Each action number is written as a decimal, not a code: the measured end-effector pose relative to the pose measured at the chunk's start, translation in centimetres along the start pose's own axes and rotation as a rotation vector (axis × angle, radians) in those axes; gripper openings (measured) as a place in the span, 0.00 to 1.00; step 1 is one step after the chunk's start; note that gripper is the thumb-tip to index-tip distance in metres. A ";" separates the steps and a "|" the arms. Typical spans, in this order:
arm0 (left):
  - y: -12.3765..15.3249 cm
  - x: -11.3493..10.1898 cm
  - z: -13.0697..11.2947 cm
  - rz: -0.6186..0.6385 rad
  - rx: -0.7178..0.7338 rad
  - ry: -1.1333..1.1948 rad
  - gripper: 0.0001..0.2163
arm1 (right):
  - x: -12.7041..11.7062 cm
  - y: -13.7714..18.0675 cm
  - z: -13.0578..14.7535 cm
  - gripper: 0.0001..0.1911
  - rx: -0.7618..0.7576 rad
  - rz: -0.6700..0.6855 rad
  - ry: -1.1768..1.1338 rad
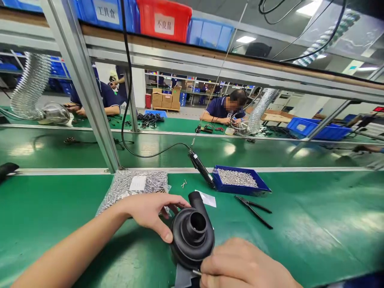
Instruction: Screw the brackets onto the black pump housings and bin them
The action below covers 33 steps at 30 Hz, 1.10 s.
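Black casing: round, the black casing (187, 250) sits toward the near edge of the bench (312, 224), its spout (196, 201) pointing to the far edge; its underside is hidden from me.
Left hand: half open, the left hand (159, 214) curves around the casing's left side, thumb against the wall, fingers reaching behind toward the spout.
Right hand: closed, the right hand (237, 264) pinches a small metal pin (197, 273) by the casing's near right side.
Grey piece: only partly in sight, a grey piece (182, 276) shows just below the casing.
Between casing and far edge: a slip of paper (207, 199), then a few loose screws (184, 184).
Near the far edge: a clear bag (123, 188) packed with silvery pieces on the left; right of it, a slanted power screwdriver (201, 170) with its lower end beside a blue tray (240, 189) of screws.
Right of the casing: black-handled pliers (253, 210) lie slightly apart, nearer us than the tray.
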<state>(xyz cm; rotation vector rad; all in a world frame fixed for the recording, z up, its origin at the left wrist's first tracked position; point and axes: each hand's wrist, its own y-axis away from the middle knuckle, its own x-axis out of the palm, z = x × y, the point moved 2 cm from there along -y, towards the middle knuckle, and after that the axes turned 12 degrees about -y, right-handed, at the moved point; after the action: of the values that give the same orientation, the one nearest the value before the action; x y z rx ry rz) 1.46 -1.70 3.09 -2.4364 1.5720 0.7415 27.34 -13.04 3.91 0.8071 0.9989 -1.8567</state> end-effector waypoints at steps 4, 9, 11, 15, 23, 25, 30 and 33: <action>0.1 0.0 0.1 0.009 0.016 0.018 0.41 | -0.6 -0.2 -0.2 0.17 -0.042 -0.061 0.023; 0.1 0.0 0.3 0.020 -0.001 0.007 0.41 | 0.1 -0.4 -0.8 0.14 -0.086 -0.075 0.028; 0.1 0.0 0.2 0.025 0.001 0.006 0.41 | 0.7 -0.5 -1.0 0.11 -0.087 -0.064 0.114; 0.3 0.0 -0.1 0.014 0.003 -0.002 0.40 | 0.5 0.0 -1.6 0.11 -0.080 -0.043 0.141; 0.3 0.3 -0.2 0.035 -0.069 0.001 0.42 | -4.7 2.3 -4.7 0.10 0.212 -0.161 -0.093; 0.3 0.4 -0.1 0.044 -0.082 0.001 0.44 | -4.5 2.5 -5.5 0.11 0.243 -0.116 -0.091; 0.3 0.2 0.3 0.060 -0.068 0.016 0.46 | -4.3 2.1 -6.7 0.10 0.266 -0.143 -0.177; 0.2 1.0 1.1 0.055 -0.015 0.095 0.47 | -6.3 0.8 -8.4 0.10 0.355 -0.387 -0.207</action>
<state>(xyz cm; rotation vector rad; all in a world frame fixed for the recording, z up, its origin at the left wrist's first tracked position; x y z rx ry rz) 1.19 -2.17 1.67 -2.4827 1.6800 0.6574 31.91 -3.60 4.92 0.6339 0.7390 -2.4433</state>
